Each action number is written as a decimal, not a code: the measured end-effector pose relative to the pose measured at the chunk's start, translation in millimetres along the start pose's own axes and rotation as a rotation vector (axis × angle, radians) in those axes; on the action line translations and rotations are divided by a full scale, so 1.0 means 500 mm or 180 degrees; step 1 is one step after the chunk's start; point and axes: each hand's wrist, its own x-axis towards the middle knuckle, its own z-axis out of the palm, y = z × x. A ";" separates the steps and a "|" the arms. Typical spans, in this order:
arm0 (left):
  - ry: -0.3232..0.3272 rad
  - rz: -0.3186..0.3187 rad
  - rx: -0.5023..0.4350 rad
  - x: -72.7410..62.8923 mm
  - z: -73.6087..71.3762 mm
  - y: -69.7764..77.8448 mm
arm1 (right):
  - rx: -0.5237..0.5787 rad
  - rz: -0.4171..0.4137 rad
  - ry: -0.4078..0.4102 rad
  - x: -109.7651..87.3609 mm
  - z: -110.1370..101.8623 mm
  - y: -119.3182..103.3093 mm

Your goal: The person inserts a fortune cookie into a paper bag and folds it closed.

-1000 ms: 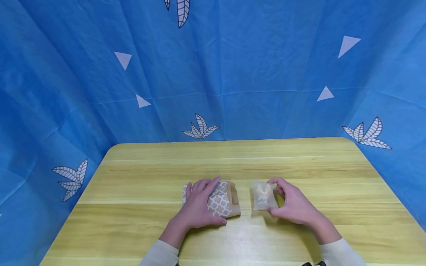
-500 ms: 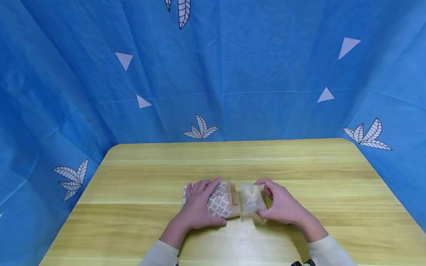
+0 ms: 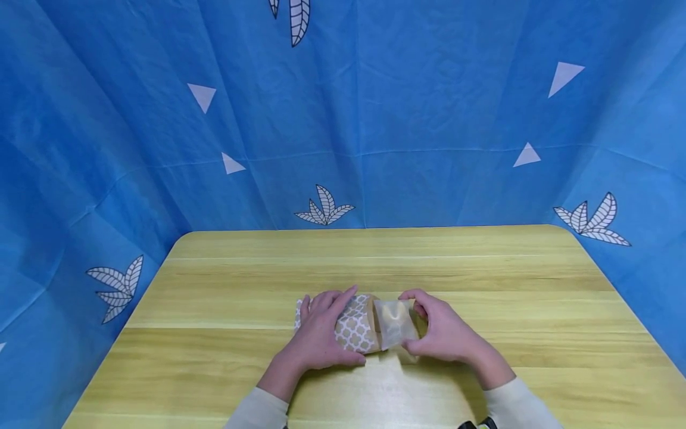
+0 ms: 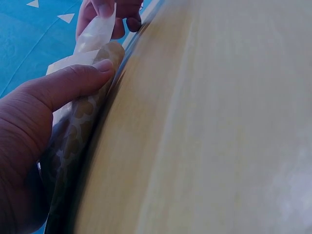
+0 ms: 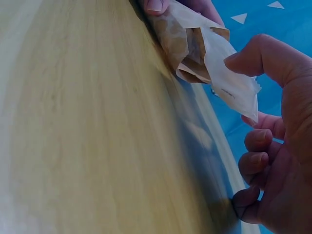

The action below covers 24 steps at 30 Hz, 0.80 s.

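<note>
A brown paper bag [image 3: 355,328] with a white lattice pattern lies on its side on the table, its mouth to the right. My left hand [image 3: 321,333] grips it from above, thumb on the near edge and fingers over the far side. My right hand [image 3: 442,330] pinches a small translucent packet [image 3: 395,322] by its right end, between thumb and forefinger. Something pale and ring-like shows inside the packet. In the right wrist view, the packet [image 5: 229,73] has its left end at the bag's open mouth [image 5: 195,58], and small dark print marks it.
The wood-grain table [image 3: 214,369] stretches out on both sides of the hands. Behind and beside it hangs a blue curtain [image 3: 429,119] with white leaves and triangles. A dark band [image 3: 477,424] shows at the right sleeve.
My right hand has moved left with the packet, from a gap beside the bag to its mouth, where packet and bag overlap. The left hand has stayed on the bag.
</note>
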 end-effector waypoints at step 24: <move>-0.0007 0.0011 0.0048 0.001 0.001 -0.001 | -0.0028 -0.0055 -0.0056 0.015 0.008 -0.009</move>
